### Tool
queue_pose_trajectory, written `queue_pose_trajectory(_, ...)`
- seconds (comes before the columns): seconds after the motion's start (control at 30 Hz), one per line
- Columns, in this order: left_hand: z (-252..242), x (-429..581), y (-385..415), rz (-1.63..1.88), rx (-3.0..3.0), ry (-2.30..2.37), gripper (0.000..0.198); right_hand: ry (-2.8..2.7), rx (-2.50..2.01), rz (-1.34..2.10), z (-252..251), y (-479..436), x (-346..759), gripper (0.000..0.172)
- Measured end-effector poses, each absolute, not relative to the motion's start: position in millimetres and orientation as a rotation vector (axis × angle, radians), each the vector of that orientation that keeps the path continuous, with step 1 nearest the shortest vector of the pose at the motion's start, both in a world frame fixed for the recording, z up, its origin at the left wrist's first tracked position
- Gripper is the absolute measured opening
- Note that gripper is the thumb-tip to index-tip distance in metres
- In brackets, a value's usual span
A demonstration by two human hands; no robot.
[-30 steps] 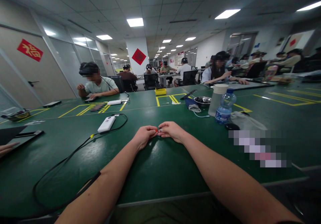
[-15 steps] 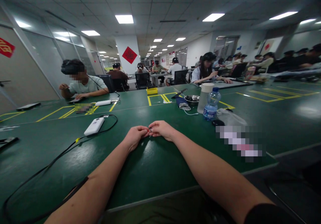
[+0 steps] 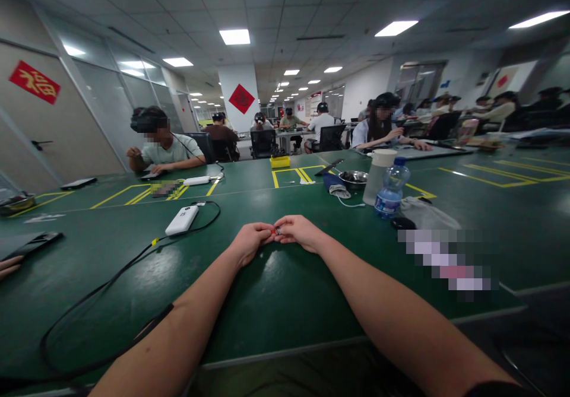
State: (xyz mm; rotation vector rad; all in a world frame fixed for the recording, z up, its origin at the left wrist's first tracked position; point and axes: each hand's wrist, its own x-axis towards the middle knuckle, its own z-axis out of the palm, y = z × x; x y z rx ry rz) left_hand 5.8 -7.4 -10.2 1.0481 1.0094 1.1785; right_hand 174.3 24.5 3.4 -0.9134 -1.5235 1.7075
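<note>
At the frame's centre, the left hand (image 3: pixel 250 241) and right hand (image 3: pixel 299 231) meet fingertip to fingertip low over the green counter (image 3: pixel 276 290), each grip pinched shut on a tiny part (image 3: pixel 275 231) with a red spot, too small to identify. A white power bank (image 3: pixel 181 220) lies left of centre; a water bottle (image 3: pixel 390 188) stands right.

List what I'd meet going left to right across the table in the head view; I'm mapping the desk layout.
Dark tablet → white power bank → left hand → right hand → metal bowl → water bottle.
</note>
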Motion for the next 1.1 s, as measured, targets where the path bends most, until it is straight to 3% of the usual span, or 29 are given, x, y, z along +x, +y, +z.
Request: queue_pose_trajectory(1.1,-10.0,3.4,-9.0,1.151,1.156,1.071,0.019,-1.564,-0.869,1.679,0.8,24.8,175.1,0.019)
